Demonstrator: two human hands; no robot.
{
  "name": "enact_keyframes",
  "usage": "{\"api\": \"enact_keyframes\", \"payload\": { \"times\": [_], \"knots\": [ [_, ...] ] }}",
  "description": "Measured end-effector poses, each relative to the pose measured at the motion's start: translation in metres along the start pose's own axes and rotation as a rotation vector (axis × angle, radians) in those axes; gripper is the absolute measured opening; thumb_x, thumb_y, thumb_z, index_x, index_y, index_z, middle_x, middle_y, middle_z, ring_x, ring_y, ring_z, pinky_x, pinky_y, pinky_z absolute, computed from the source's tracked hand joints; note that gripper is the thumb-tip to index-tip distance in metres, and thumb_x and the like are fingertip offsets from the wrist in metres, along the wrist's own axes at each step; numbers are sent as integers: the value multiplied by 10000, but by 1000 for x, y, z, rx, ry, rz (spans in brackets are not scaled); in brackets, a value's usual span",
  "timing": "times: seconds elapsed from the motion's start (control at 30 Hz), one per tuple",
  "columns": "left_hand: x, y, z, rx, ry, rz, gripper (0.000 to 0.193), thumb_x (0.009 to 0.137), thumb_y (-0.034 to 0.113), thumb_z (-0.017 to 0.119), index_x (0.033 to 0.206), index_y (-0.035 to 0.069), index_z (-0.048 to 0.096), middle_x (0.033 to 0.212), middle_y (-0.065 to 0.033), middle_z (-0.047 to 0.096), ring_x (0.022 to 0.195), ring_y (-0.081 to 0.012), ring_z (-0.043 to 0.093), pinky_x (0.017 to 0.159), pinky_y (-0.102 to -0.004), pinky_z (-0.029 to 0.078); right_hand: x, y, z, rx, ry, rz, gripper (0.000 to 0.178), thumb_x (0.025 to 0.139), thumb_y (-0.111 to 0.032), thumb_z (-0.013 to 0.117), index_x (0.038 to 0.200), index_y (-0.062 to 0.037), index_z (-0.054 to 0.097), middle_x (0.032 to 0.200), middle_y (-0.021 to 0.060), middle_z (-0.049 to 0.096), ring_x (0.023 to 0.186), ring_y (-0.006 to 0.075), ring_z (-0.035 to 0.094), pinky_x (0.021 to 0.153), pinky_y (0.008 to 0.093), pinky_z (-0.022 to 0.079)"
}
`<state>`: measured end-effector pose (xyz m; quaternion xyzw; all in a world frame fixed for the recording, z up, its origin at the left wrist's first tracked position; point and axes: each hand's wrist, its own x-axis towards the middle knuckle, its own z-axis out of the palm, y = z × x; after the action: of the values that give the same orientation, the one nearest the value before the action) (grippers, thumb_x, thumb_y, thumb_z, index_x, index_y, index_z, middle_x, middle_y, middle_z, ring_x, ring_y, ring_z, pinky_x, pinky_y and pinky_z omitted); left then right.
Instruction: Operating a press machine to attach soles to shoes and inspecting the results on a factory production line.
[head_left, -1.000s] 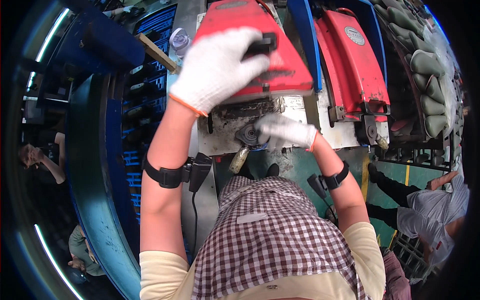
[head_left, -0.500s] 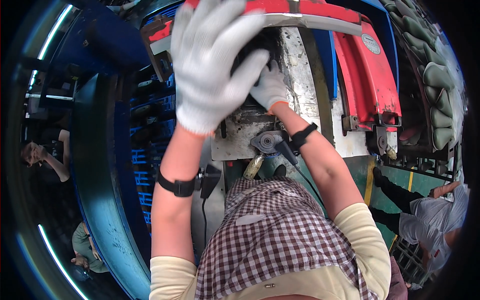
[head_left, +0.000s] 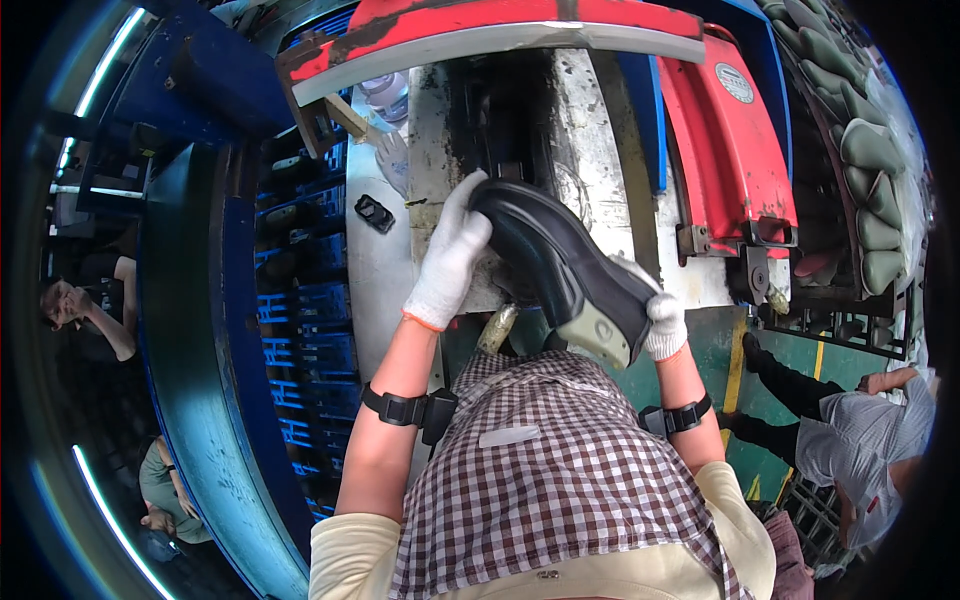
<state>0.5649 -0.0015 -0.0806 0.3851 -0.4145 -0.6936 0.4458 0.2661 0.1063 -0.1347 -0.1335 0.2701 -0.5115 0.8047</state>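
Nearest: brown-and-white checkered apron (head_left: 540, 490), black straps on both forearms. Just past it, black shoe (head_left: 545, 245) with a grey-green heel part (head_left: 598, 335), held in the air in front of the apron, overlapping the near edge of the desk (head_left: 430, 150) in view. Sits slanted: one end up-left, heel end down-right.

Both hands in white knit gloves. Left hand (head_left: 452, 258): grip closed on the shoe's upper-left end. Right hand (head_left: 660, 318): grip closed on the heel end, fingers partly hidden by the shoe.

Wrapped handle (head_left: 497, 328) pokes out below the desk edge, left of the shoe. Green floor (head_left: 700, 340) beneath.

Farther: dark cavity (head_left: 515, 110) on the desk beyond the shoe, red cover (head_left: 500, 30) standing raised over it. Small black object (head_left: 374, 213) lies on the grey surface to the left. Second red unit (head_left: 720, 150) to the right, cover down. Blue rack (head_left: 310, 370) on the left; grey-green pieces (head_left: 868, 185) stacked far right. Person in a grey shirt (head_left: 870, 450) beyond, right side.
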Motion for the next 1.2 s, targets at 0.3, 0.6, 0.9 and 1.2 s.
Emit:
{"api": "enact_keyframes", "payload": {
  "times": [0.3,0.6,0.9,1.2],
  "knots": [
    [-42,15,51,433,-251,79,696,892,3,733,1527,-3,447,1500,-98,513,1312,-169,534,1096,-312,457,-55,24,-71,295,-39,2,917,655,-171,764,1478,62,434,1503,237,512,1396,387,500,1234,479,338],
    [-43,-13,56,426,-167,319,189,889,28,719,1070,81,729,1295,-109,616,1280,-255,541,1080,-356,440,-76,23,-43,220,29,7,924,681,-173,746,1505,72,406,1510,240,508,1403,370,503,1244,467,332],
    [-56,-16,65,-305,-174,124,692,857,23,754,1477,86,454,1482,-201,509,1374,-268,504,1165,-376,418,-81,40,-64,354,0,4,897,688,-180,728,1493,77,427,1490,261,525,1346,378,560,1209,472,388],
    [-69,5,53,114,-187,163,581,865,-72,725,1409,-24,527,1438,-162,577,1304,-232,568,1158,-363,418,-70,46,-62,333,-8,75,866,732,-225,714,1495,79,438,1483,270,533,1344,373,566,1190,469,413]
  ]
}}
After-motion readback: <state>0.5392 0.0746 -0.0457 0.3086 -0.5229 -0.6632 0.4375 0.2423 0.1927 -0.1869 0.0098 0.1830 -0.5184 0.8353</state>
